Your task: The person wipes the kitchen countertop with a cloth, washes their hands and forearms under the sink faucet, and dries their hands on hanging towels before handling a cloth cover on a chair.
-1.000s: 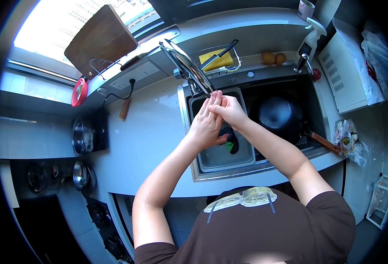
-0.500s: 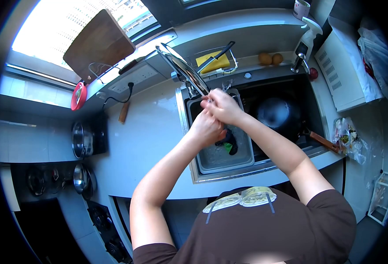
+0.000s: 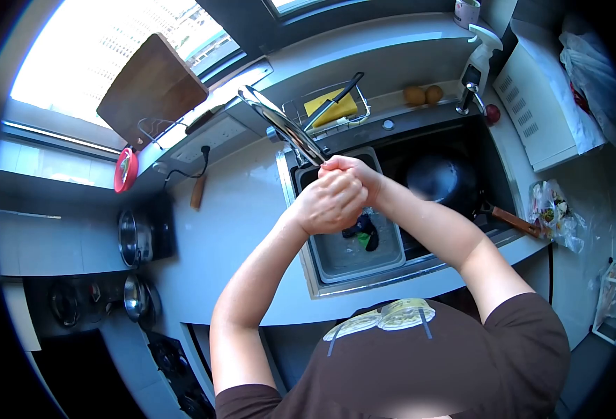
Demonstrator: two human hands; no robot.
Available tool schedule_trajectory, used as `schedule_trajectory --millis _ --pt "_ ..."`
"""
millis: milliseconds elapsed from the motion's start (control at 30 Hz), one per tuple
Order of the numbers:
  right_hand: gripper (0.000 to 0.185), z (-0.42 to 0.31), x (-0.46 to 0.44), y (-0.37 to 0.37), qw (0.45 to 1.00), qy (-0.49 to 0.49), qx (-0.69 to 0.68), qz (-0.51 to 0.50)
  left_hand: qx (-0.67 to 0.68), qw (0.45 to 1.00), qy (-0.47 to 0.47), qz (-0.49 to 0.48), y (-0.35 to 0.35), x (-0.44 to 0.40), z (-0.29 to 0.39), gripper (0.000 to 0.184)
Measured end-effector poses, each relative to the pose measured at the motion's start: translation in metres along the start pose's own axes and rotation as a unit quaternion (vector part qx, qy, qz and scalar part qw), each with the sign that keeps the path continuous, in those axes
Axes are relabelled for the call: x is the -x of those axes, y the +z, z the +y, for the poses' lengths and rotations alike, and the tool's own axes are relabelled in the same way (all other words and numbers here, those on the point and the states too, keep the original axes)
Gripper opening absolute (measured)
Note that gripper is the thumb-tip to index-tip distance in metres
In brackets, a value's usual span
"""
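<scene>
My left hand (image 3: pixel 332 202) and my right hand (image 3: pixel 361 176) are pressed together below the end of a shiny metal faucet (image 3: pixel 283 126). The fingers of both are curled in around each other, and whatever lies between the palms is hidden. Under them a grey plastic basin (image 3: pixel 360 274) sits in the left part of the sink, with water in it. A small dark item (image 3: pixel 370 234) with a bright green patch lies in that water, partly covered by my hands; its kind cannot be told.
A dark wok (image 3: pixel 442 183) with a wooden handle fills the right sink bowl. Behind the sink stand a wire rack with a yellow cloth (image 3: pixel 332 107), a knife-like tool (image 3: pixel 339 96), brown round items (image 3: pixel 423 95) and a spray bottle (image 3: pixel 479 59). A plastic bag (image 3: pixel 555 216) lies at right.
My hands have come closer together and lower, with the left hand now in front of the right. The camera view has shifted slightly.
</scene>
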State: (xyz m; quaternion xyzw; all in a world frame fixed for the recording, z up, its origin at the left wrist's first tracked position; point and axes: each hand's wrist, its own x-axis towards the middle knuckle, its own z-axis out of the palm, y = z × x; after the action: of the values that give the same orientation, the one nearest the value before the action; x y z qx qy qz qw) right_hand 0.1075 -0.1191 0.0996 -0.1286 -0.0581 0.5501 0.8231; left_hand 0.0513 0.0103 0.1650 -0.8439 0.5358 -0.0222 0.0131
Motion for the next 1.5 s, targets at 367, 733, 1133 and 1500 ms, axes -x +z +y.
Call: schedule_trajectory --millis 367,733,1133,1500 --pt "0.025 0.032 -0.008 0.019 0.935 -0.23 0.16 0.219 -0.02 0.922 -0.37 -0.111 0.021 -0.006 0.024 0.115" --pt "0.034 0.025 -0.023 0.013 0.904 -0.156 0.193 0.347 -0.113 0.877 -0.419 -0.209 0.02 -0.021 0.05 0.088" --pt "0.048 0.025 0.003 0.022 0.969 -0.187 -0.152 0.05 0.874 0.042 -0.214 0.434 0.042 0.014 0.005 0.07" --pt "0.04 0.034 -0.024 0.005 0.967 -0.238 -0.089 0.034 0.891 0.089 -0.138 0.424 0.065 -0.033 0.012 0.06"
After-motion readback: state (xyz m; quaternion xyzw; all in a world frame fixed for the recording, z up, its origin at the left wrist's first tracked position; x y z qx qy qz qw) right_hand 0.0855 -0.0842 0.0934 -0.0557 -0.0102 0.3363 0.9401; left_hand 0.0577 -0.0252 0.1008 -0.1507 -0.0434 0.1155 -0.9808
